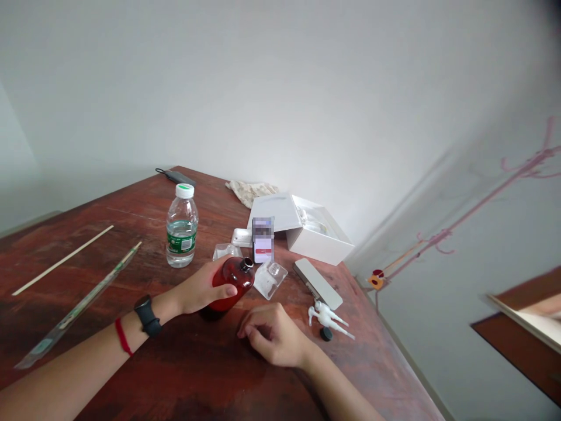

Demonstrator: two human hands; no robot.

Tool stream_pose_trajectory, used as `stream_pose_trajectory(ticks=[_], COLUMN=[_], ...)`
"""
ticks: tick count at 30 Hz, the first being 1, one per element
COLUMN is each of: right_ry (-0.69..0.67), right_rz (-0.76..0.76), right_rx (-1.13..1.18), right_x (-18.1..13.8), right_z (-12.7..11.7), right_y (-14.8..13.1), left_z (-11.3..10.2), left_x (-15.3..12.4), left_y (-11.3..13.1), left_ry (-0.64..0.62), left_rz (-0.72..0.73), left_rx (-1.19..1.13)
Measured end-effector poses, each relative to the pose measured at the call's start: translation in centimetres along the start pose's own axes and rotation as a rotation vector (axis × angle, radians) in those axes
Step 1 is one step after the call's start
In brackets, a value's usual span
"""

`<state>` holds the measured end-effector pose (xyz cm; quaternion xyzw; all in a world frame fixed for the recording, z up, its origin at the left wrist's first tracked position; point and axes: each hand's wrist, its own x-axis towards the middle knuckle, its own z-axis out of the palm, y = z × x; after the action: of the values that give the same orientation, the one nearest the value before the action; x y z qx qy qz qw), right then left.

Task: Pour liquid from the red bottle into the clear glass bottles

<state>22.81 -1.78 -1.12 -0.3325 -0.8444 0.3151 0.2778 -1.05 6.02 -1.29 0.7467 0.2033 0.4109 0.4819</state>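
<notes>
My left hand is wrapped around an amber bottle with an uncapped neck. The bottle leans to the right, low over the wooden table. To its right, my right hand rests on the tabletop with fingers curled in and no object showing in it. Two white pump heads lie beyond that hand, near a small black cap. A clear water bottle with a white cap and green label stands upright, left of the amber bottle.
A phone stands behind the amber bottle, near clear plastic pieces and an open white box. A grey case lies at right. A bare stick and a wrapped stick lie at left. A pink rack leans beyond the table.
</notes>
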Motion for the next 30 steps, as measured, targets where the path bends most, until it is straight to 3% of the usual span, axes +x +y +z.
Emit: stream_pose_trajectory(ticks=[30], right_ry=[0.111], right_rz=[0.014], right_rx=[-0.068], right_x=[-0.04], right_z=[-0.03], right_y=[0.15], left_z=[-0.11], left_x=[-0.09], left_y=[-0.17], left_ry=[-0.001], left_rz=[0.022], left_rx=[0.027])
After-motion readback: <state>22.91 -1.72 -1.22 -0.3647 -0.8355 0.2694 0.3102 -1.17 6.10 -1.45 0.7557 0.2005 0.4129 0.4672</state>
